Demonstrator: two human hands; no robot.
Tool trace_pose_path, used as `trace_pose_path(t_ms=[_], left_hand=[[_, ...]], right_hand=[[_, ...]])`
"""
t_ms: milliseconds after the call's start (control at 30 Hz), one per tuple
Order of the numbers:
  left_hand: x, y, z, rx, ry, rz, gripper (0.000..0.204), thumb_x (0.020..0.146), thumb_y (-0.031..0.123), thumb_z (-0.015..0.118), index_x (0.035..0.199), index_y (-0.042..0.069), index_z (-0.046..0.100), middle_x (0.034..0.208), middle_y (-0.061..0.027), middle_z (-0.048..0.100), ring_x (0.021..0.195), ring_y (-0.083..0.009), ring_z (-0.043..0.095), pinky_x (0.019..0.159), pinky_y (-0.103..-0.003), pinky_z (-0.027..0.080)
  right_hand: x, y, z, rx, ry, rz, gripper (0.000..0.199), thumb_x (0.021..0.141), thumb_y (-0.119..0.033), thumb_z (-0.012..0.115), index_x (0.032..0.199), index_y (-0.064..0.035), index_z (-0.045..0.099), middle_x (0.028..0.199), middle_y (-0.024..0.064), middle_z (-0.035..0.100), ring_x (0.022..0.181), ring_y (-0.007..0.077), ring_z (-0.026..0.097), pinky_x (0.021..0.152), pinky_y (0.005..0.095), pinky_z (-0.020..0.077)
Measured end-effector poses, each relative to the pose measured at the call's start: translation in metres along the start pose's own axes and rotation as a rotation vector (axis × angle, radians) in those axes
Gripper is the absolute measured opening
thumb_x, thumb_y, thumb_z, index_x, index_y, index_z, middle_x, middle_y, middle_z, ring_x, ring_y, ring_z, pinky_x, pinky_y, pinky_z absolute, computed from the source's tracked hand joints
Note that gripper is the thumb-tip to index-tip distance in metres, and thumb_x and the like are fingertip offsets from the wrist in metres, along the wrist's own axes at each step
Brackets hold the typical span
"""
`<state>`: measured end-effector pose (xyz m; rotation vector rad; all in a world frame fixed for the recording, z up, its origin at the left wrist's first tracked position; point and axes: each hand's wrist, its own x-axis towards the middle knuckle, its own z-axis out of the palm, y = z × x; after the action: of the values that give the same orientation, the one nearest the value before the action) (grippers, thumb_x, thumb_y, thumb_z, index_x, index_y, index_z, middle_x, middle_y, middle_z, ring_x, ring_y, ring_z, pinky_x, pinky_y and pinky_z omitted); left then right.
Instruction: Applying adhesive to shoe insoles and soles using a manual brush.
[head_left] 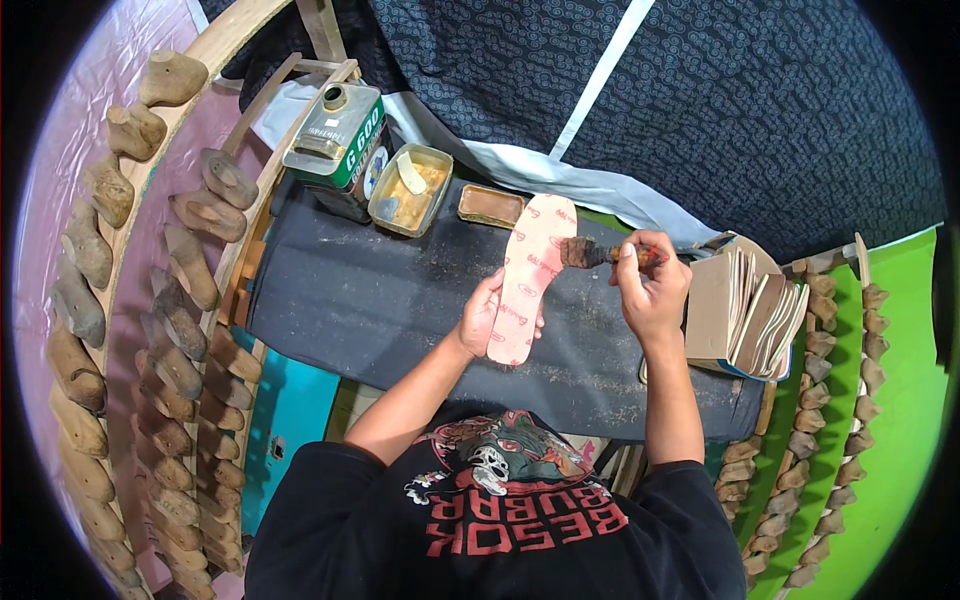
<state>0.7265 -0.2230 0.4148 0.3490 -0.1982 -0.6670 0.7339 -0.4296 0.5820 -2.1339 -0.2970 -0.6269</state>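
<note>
My left hand (pixel 484 312) grips a pale pink insole (pixel 534 268) with red printing near its heel end, the thumb on top and the other fingers beneath. The insole is held up above the dark tabletop, its toe end pointing away from me. In my right hand (pixel 655 285) is a brush (pixel 600 253) with a worn, glue-caked head, held by its handle. The brush head lies against or just over the insole's right edge near the toe; contact cannot be made out for certain.
On the dark table (pixel 380 300) stand a metal can (pixel 336 150), a tub with yellowish glue (pixel 437 188) and a small brown dish (pixel 491 205). At the right is a cardboard box (pixel 708 305) of insoles. Wooden shoe lasts (pixel 190 265) line racks on both sides.
</note>
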Motion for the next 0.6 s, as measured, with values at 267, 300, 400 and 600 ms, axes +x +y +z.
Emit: trace_pose_path(t_ms=[267, 300, 400, 600], left_hand=[[0.001, -0.002, 0.011, -0.035, 0.034, -0.009, 0.066, 0.103, 0.056, 0.031, 0.131, 0.002, 0.056, 0.097, -0.0178, 0.064, 0.083, -0.0281, 0.068, 0.076, -0.042, 0.059], [0.003, 0.000, 0.008, -0.034, 0.005, 0.000, 0.065, 0.103, 0.056, 0.032, 0.130, 0.002, 0.056, 0.097, -0.0180, 0.065, 0.084, -0.0283, 0.068, 0.076, -0.042, 0.059], [0.005, -0.001, 0.010, -0.054, 0.014, -0.008, 0.064, 0.103, 0.055, 0.032, 0.129, 0.002, 0.056, 0.098, -0.0183, 0.065, 0.084, -0.0289, 0.069, 0.076, -0.042, 0.059], [0.009, 0.001, 0.017, -0.022, 0.010, 0.031, 0.062, 0.103, 0.054, 0.033, 0.129, 0.003, 0.056, 0.099, -0.0175, 0.067, 0.086, -0.0288, 0.070, 0.076, -0.042, 0.060]], right_hand=[[-0.010, 0.002, 0.006, 0.142, 0.101, 0.135, 0.007, 0.095, -0.005, 0.063, 0.096, 0.0004, 0.060, 0.068, 0.0048, 0.067, 0.059, 0.0100, 0.066, 0.056, 0.0252, 0.0527], [-0.017, -0.002, 0.008, 0.169, 0.051, 0.155, 0.007, 0.095, -0.005, 0.064, 0.096, 0.0001, 0.061, 0.068, 0.0047, 0.067, 0.059, 0.0100, 0.066, 0.056, 0.0251, 0.0528], [-0.028, -0.007, 0.006, 0.066, -0.010, 0.058, 0.007, 0.092, -0.004, 0.066, 0.096, -0.0011, 0.061, 0.068, 0.0047, 0.067, 0.060, 0.0094, 0.066, 0.057, 0.0249, 0.0530], [-0.016, -0.005, 0.012, 0.133, 0.105, 0.095, 0.004, 0.094, -0.002, 0.062, 0.096, 0.0007, 0.060, 0.071, 0.0050, 0.068, 0.058, 0.0090, 0.065, 0.054, 0.0252, 0.0516]])
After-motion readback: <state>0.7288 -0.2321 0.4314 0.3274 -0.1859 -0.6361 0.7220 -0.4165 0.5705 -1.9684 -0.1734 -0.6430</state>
